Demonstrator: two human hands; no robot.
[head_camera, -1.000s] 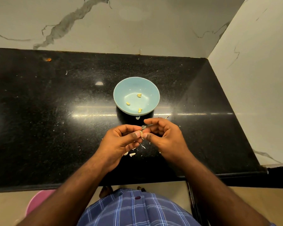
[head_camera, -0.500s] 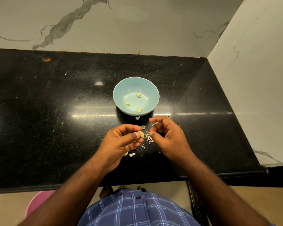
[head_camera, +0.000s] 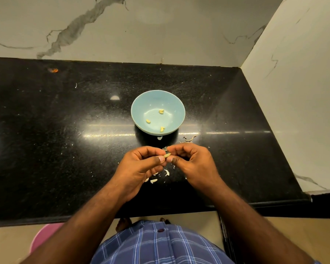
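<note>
just below the middle of the frame, the left hand point(head_camera: 141, 166) and the right hand point(head_camera: 194, 162) meet over the black counter point(head_camera: 65, 130). between them sits a small pale clove point(head_camera: 167, 154), probably garlic, though it is too small to be sure. the left hand pinches it between thumb and curled forefinger. the right hand's thumb and forefinger close on its other end, with the rest of the fingers curled in. a thin flake of skin point(head_camera: 164, 149) sticks up just above the clove, touching the right fingertips.

straight above the hands, at the centre of the frame, a light blue bowl point(head_camera: 152, 100) stands on the counter, near the hands but apart from them. 3 yellowish peeled cloves point(head_camera: 148, 121) lie apart from each other on its bottom.

loose bits of peel point(head_camera: 189, 139) lie on the counter just right of the bowl's lower edge, and more scraps point(head_camera: 153, 181) lie under and between the hands.

a marble wall point(head_camera: 160, 31) fills the top and right of the frame. at the bottom edge are a blue checked shirt point(head_camera: 156, 244) and, lower left, part of a pink round thing point(head_camera: 44, 239).
</note>
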